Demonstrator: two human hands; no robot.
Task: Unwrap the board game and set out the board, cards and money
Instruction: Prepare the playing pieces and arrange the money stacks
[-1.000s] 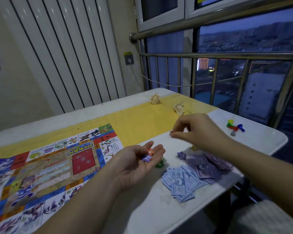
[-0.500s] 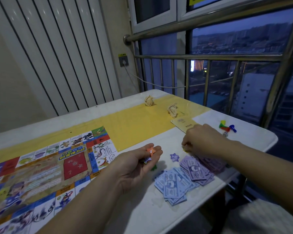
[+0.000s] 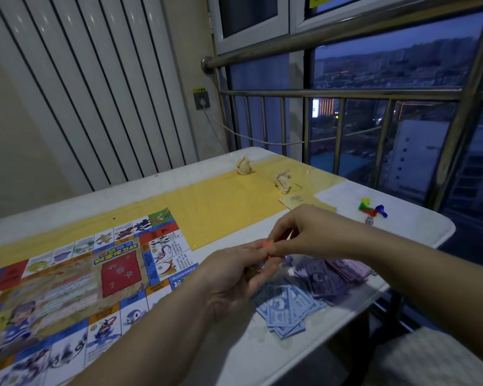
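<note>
The colourful game board (image 3: 67, 277) lies unfolded on the left of the white table (image 3: 418, 232). Blue and purple play money (image 3: 304, 291) is heaped near the front edge. My left hand (image 3: 234, 277), palm up with fingers curled, cups small tokens, among them an orange token (image 3: 268, 244) at its fingertips. My right hand (image 3: 299, 232) meets the left hand's fingertips, its fingers pinched together at the orange token. A tan card stack (image 3: 296, 199) lies just beyond my right hand.
Two crumpled paper balls (image 3: 244, 166) (image 3: 282, 181) sit on the yellow mat (image 3: 221, 207). Coloured pawns (image 3: 371, 208) and a white die (image 3: 369, 220) lie near the table's right end. A metal railing (image 3: 346, 93) and window run behind.
My right hand has left the table beside the money and come up to the left hand's fingertips. The left hand has curled more around its tokens. The camera has tilted slightly.
</note>
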